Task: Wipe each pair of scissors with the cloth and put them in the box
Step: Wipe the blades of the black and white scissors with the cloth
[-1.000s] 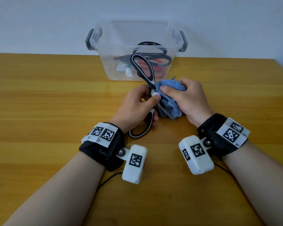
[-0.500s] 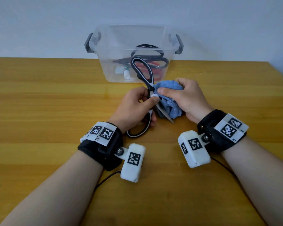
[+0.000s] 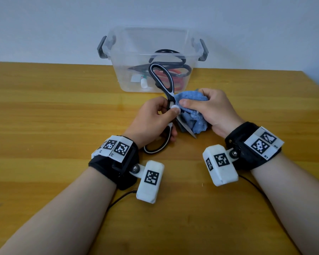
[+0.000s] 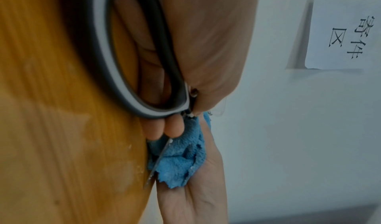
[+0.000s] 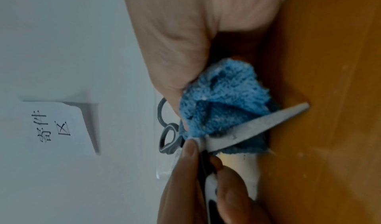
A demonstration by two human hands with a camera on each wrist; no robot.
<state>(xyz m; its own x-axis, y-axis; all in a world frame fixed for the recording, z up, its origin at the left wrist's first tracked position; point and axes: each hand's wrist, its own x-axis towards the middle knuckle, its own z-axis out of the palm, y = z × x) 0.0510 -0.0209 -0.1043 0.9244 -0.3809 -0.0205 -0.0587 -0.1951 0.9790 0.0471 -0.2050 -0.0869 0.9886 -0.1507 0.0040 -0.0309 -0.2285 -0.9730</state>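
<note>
- My left hand (image 3: pixel 153 118) grips the scissors (image 3: pixel 168 100) at the pivot, frame centre; stiff, sharp, so I hold the handles.
- My right hand (image 3: pixel 213 109) clutches the cloth (image 3: pixel 191 107): soft, bunches easily.

blue cloth (image 3: pixel 190 115), scissors (image 3: pixel 162 78) — black-and-white handles

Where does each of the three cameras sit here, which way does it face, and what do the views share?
Head: worn on the head, facing forward and down at the table and clear box; both forearms, the left hand and the right hand show.
Left wrist: looks along the left hand past the scissors handle loop; its fingertips show.
Right wrist: looks along the right hand at the blue cloth against the blade.
Shared: all three show scissors, cloth and table; both wrist views show a wall note.
</note>
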